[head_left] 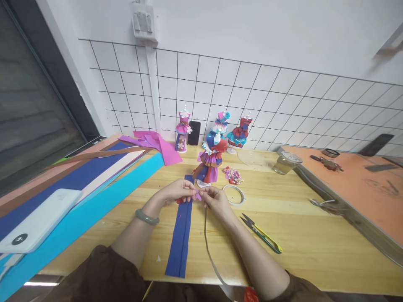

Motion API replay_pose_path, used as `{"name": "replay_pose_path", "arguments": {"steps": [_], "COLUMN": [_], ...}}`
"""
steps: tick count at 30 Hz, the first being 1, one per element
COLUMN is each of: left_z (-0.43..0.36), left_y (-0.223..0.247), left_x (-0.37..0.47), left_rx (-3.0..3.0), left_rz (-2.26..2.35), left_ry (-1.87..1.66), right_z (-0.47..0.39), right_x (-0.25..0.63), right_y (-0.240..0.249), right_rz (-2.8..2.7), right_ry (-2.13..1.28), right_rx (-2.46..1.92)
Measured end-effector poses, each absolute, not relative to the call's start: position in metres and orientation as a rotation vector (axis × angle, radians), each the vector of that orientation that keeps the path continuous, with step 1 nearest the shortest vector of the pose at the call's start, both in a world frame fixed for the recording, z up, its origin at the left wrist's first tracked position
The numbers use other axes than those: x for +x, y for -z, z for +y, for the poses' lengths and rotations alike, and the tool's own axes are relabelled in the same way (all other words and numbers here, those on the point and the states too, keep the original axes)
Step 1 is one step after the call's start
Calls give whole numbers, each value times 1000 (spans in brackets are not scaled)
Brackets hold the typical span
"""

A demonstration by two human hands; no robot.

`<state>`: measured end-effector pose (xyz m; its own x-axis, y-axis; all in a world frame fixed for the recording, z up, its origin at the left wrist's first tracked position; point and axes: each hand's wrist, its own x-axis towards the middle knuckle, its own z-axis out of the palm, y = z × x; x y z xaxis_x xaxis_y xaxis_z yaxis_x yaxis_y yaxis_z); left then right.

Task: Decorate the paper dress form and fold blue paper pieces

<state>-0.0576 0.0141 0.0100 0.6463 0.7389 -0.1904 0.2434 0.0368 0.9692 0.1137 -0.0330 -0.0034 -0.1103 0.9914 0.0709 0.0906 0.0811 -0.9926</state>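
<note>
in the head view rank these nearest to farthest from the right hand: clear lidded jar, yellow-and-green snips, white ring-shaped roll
1. White ring-shaped roll: just right of the right hand.
2. Yellow-and-green snips: to the right, lower in view.
3. Clear lidded jar: farther right, higher in view.

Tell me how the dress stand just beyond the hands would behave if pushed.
The dress stand is tall over a small white base, so a push high up might well tip it. Its ruffled skirt looks thin, likely to crumple under pressure. A gentle push at the base would probably slide it.
</note>
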Motion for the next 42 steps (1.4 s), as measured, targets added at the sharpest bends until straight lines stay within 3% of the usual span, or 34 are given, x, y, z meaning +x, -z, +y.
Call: {"name": "replay_pose_path", "arguments": {"steps": [26, 42], "left_z": [18, 24], "left_y": [-1, 14], "left_x": [-40, -18], "left_rx": [953, 557], "left_rz": [822, 553], "left_ry": [-831, -855], "right_z": [-34, -29], "right_x": [114, 122], "right_y": [-6, -7], "right_rz": [-1350, -1226], "right_ry": [-1150, -1134], "right_rx": [-1161, -1109]}}
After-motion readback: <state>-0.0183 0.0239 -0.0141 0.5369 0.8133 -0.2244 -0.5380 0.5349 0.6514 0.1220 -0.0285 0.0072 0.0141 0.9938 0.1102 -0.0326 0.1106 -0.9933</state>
